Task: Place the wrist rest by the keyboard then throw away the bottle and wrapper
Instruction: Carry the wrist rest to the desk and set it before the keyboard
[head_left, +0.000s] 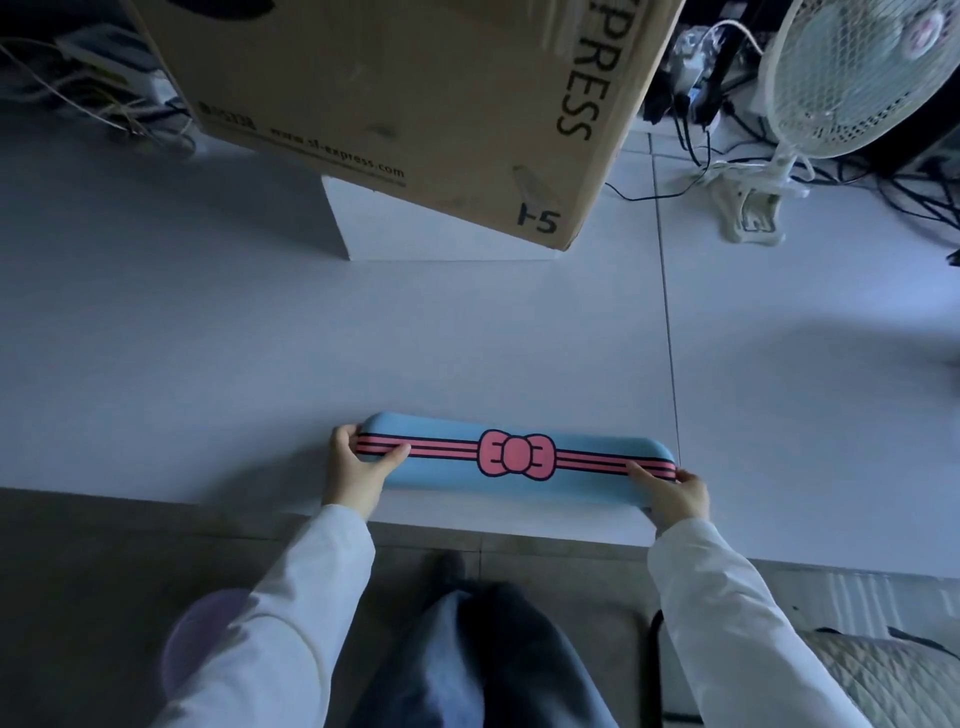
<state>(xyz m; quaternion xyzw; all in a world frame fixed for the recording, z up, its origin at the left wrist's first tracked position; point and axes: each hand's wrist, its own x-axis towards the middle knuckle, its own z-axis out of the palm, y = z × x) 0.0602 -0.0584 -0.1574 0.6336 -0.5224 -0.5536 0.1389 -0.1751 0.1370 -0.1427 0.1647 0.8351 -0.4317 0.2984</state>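
A long blue wrist rest (467, 478) with pink stripes and a pink bow in its middle lies across the near edge of the white table (208, 364). My left hand (356, 475) grips its left end, thumb on top. My right hand (672, 493) grips its right end the same way. Both arms wear white sleeves. No keyboard, bottle or wrapper shows in this view.
A big cardboard box (415, 104) stands at the back of the table on a white block (441, 228). A white fan (852, 78) and tangled cables (701, 119) are at the back right. More wires (104, 104) lie back left. A quilted seat (893, 675) is lower right.
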